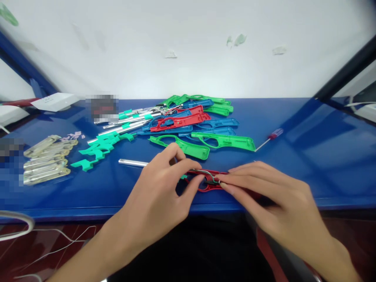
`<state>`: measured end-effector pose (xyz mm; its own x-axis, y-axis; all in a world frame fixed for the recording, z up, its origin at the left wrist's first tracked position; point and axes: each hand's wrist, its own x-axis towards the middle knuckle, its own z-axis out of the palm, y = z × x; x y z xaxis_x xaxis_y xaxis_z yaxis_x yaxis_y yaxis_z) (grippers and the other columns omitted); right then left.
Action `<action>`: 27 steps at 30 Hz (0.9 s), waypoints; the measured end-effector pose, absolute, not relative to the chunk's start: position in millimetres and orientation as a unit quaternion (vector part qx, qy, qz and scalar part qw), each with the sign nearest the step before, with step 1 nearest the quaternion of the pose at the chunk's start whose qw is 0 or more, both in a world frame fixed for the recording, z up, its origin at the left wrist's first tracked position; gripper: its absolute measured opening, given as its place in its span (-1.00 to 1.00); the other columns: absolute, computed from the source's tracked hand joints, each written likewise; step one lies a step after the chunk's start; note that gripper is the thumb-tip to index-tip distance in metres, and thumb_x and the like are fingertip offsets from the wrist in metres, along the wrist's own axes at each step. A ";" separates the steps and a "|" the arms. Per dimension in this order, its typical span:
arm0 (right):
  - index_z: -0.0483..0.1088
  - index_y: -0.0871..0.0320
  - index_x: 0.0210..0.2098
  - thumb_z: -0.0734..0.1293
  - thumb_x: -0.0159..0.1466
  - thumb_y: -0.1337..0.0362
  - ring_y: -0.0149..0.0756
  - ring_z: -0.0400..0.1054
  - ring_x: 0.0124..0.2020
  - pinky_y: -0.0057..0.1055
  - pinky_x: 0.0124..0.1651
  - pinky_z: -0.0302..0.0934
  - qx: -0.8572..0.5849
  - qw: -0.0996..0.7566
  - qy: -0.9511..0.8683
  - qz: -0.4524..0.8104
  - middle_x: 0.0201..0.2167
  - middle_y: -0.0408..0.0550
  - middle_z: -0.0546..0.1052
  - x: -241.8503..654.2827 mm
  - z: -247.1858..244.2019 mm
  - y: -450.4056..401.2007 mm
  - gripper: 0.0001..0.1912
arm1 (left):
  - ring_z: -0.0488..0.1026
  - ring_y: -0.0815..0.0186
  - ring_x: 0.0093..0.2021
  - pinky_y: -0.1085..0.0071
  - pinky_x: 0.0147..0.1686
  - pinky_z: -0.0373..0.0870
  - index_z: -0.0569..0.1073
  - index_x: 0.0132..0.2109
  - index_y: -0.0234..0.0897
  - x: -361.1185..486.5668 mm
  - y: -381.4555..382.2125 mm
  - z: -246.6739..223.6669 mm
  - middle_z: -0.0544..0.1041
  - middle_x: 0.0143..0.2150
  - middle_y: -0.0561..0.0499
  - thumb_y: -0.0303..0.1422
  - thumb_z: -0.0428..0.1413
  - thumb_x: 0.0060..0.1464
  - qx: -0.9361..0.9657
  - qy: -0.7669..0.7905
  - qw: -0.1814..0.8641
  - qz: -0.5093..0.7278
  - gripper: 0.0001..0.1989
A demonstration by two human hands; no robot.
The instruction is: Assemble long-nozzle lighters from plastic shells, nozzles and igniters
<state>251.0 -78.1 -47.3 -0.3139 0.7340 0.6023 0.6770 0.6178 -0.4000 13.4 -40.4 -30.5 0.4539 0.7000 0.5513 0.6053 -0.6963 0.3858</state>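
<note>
Between my hands, at the front of the table, lies a red lighter-handle half (pixel 207 188) with its inner side up. A thin wire (pixel 209 172) curves across it, dark with a pale green part. My left hand (pixel 160 188) is closed on the shell's left part, thumb and index finger beside the wire. A silver tube (pixel 132 162) sticks out to the left from behind that hand. My right hand (pixel 274 192) pinches the wire's end above the shell, its other fingers covering the shell's right end. A bit of teal plastic (pixel 183 177) shows by my left fingers.
Green handle halves (pixel 225 141), red ones (pixel 179 121) and blue ones (pixel 220 123) are heaped behind my hands. Left of them lie silver tubes (pixel 117 128), teal triggers (pixel 100 147) and clear fuel tanks (pixel 48 160). A screwdriver (pixel 274 134) lies at right, before the white wall.
</note>
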 end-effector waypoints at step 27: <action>0.61 0.02 -0.03 0.43 0.44 0.40 -0.46 0.53 -0.08 -0.53 0.08 0.37 -0.433 0.394 -0.809 0.043 -0.13 -0.26 0.70 252.7 -46.4 -79.9 -0.82 | 0.39 0.44 -0.28 0.50 -0.27 0.40 0.62 -0.09 -0.25 6.0 -44.8 -28.1 0.38 -0.19 0.07 -0.53 0.18 0.33 0.853 0.367 0.051 0.367 -0.86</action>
<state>252.7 -79.9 -46.4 -0.3137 0.7356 0.6004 0.6677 0.6205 -0.4113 6.0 -44.8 -28.1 0.4613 0.6641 0.5884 0.5897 -0.7250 0.3559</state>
